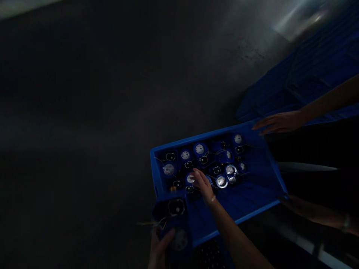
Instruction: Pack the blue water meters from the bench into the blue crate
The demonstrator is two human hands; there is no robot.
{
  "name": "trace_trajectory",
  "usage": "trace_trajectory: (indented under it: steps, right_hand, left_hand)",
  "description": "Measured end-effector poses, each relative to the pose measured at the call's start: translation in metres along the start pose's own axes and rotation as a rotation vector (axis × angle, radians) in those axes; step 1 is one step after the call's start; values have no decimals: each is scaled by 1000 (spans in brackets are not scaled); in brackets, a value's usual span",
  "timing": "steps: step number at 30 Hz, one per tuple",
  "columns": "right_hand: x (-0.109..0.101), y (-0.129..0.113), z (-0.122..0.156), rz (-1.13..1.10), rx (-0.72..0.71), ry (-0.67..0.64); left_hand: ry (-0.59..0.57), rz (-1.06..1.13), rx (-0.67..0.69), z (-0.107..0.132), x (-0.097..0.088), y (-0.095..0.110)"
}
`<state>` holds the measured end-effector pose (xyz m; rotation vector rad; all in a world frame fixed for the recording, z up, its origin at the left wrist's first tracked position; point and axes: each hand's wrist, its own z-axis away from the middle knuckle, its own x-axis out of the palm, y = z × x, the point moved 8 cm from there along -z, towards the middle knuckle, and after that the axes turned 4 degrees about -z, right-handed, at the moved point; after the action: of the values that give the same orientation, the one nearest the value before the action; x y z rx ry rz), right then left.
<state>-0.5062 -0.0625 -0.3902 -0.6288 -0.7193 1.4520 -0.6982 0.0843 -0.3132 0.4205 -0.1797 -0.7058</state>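
Observation:
My left hand [161, 244] is closed round a dark blue motor-like part [179, 239] with loose wires, a round pale disc and a black squarish end. It holds the part at the near left corner of a blue plastic crate [252, 216]. Inside the crate stand several similar blue parts with pale discs [199, 148] and black squarish ends. My right hand [202, 184] reaches over them, fingers stretched out at a pale disc [190, 177]. Whether it touches that part cannot be made out in the dim light.
Another person's hand [280, 121] rests at the crate's far right corner, and a second hand [300, 207] is at its near right corner. Large blue crates [297, 78] stand at the right. Dark grey floor [98, 112] spreads to the left.

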Motion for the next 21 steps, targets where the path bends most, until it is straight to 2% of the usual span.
trace_trajectory:
  steps: [2,4,6,8,11,15,18,21]
  right_hand:
    - [-29,-2,35,-14,42,-41]
    - [-50,-7,51,34,18,-44]
    - [-58,-4,46,87,27,-28]
    - [-55,10,27,66,118,-33]
    - [-41,27,-6,-68,192,-98]
    - [-29,26,-37,-210,59,-148]
    - [-30,31,-43,-254,56,-120]
    - [-43,24,-28,-76,56,-76]
  left_hand:
    - [-91,51,-4,-24,47,3]
    - [-161,113,85,-48,92,12]
    - [-209,169,162,-72,126,18]
    - [-231,206,207,-96,149,20]
    - [-262,198,260,-126,165,23]
    - [-286,160,301,-149,177,28]
    - [-290,126,318,-156,183,29]
    - [-319,60,331,-147,180,28]
